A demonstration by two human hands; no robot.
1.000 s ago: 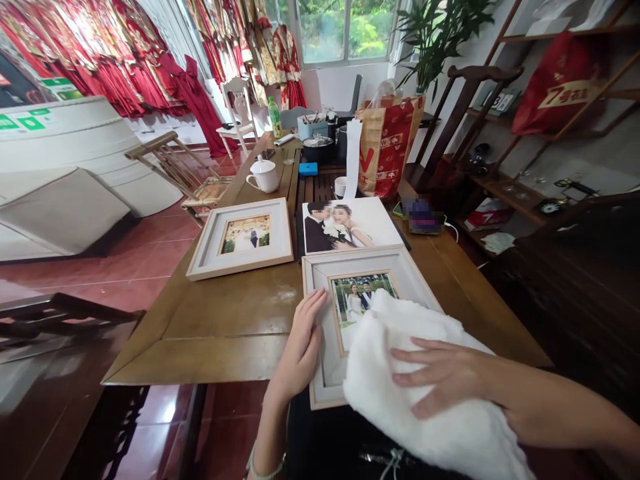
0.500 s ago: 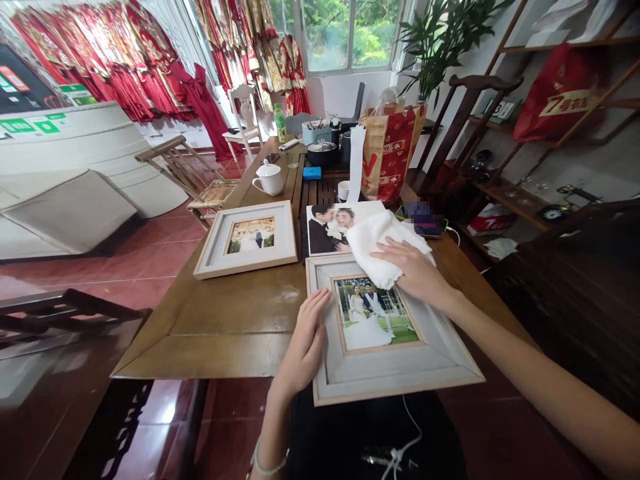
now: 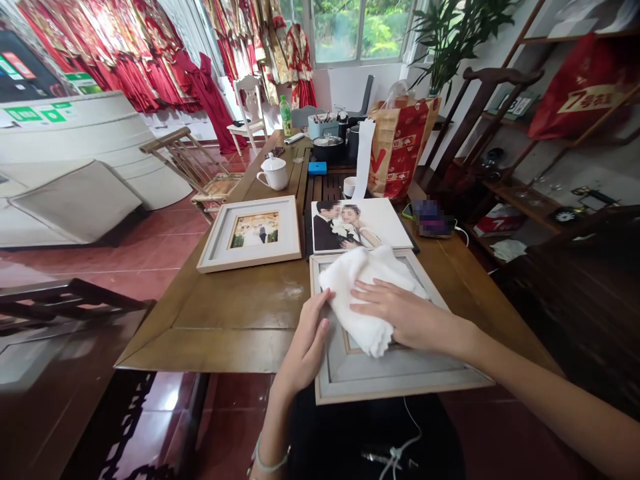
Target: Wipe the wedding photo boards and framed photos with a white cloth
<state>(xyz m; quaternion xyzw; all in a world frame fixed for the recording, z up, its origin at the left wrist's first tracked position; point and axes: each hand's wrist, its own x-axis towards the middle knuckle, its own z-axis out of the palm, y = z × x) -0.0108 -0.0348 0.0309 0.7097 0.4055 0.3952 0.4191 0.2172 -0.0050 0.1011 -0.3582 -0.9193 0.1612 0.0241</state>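
Note:
A light grey picture frame (image 3: 410, 371) with a pale wood rim lies near me, overhanging the table's front edge. Bunched over its upper middle is a white cloth (image 3: 345, 280), which hides most of the photo inside. My right hand (image 3: 395, 313) holds the cloth against the frame from above, palm down. Against the frame's left side rests my left hand (image 3: 307, 340), fingers extended and fingertips beside the cloth's left edge. A second framed picture (image 3: 254, 230) sits to the left. An unframed couple's photo print (image 3: 385, 223) lies just beyond the frame.
Beyond these on the wooden table (image 3: 220, 333) stand a white lidded mug (image 3: 274, 173), a small blue box (image 3: 317, 168) and a paper bag (image 3: 400, 150). A phone (image 3: 433, 217) with a cable lies at the right. Chairs flank the table.
My right hand has slid the white cloth left and toward me, from the frame's upper corner over the photo. My left hand stays at the frame's left side.

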